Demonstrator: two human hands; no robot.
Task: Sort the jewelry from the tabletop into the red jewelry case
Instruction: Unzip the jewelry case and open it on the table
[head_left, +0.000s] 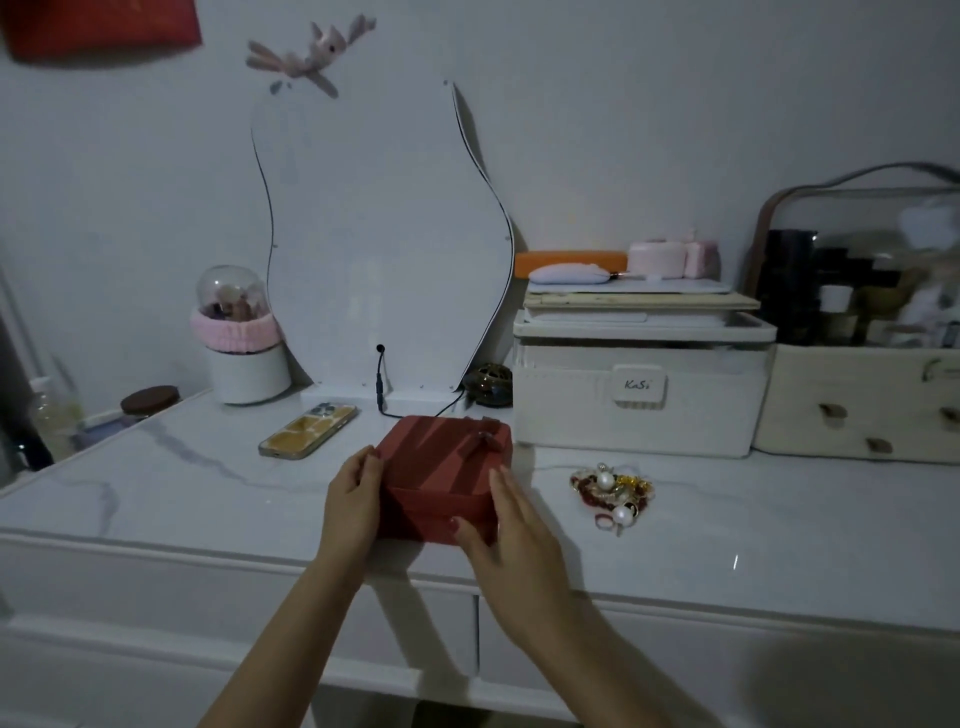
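The red jewelry case (441, 460) sits closed on the white marble tabletop (208, 499), near the front edge, a small bow on its lid. My left hand (353, 501) grips its left side, fingers curled round the corner. My right hand (504, 525) holds its right front corner, thumb on the front face and fingers along the side. To the right of the case lies a small heap of jewelry (613, 491): pearls, gold pieces, a dark red beaded strand and a ring.
A wavy mirror (379, 249) with a cable stands behind the case. A phone (309, 430) lies at the left. White storage boxes (639, 400) and a clear cosmetics case (857, 280) line the right back. A white cup with a pink band (244, 358) stands at back left.
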